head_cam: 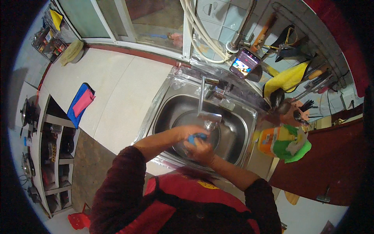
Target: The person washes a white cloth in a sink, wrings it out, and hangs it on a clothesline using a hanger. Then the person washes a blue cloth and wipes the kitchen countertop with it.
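Both my hands are over the stainless steel sink (235, 143), under the chrome faucet (201, 98). Water (209, 125) runs from its spout beside my fingers. My left hand (192, 131), blurred, presses on a bunched blue cloth (192, 139) from above. From the near side, my right hand (201, 150) grips the same cloth, and its fingers cover part of it. Beneath them a round, shallow shape shows in the sink; I cannot tell whether it is a separate basin.
A blue cloth (76, 112) with a pink cloth (84, 102) on it lies at the white counter's (117, 84) edge. Right of the sink stands an orange-and-green container (268, 142). A smartphone (244, 63) leans behind the faucet. Utensils and a yellow cloth (287, 77) hang on the wall.
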Tool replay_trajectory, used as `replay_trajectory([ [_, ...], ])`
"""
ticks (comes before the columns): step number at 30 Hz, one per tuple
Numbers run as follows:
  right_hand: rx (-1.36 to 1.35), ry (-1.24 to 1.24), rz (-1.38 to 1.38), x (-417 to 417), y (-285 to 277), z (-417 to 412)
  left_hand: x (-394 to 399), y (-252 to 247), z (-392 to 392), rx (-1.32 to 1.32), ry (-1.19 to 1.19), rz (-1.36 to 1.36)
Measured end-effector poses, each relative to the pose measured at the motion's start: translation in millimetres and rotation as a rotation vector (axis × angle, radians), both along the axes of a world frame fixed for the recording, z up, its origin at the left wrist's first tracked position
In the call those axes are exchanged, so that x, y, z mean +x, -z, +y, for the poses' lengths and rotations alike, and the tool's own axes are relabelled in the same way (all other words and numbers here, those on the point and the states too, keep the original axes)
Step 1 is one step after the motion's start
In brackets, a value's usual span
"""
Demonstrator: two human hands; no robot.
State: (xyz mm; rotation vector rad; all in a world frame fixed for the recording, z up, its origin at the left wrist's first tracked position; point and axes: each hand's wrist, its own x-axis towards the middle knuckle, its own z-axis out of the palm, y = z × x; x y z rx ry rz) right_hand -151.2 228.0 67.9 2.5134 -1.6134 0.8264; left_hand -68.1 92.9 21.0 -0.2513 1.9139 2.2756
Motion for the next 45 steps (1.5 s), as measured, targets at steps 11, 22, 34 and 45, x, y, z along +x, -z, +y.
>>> replay_trajectory([
  [11,0.371,-0.074,0.102,32,63,-18,-25,55,-1,-0.425,0.08,-0.315],
  [22,0.53,-0.071,-0.559,49,122,-3,-46,157,39,-1.069,0.239,-0.303],
  [34,0.358,0.531,-1.076,-6,68,47,-11,72,32,0.622,-0.872,-0.417],
  [45,0.454,0.702,-0.859,-74,-19,56,2,-69,106,-0.784,-1.077,0.135],
])
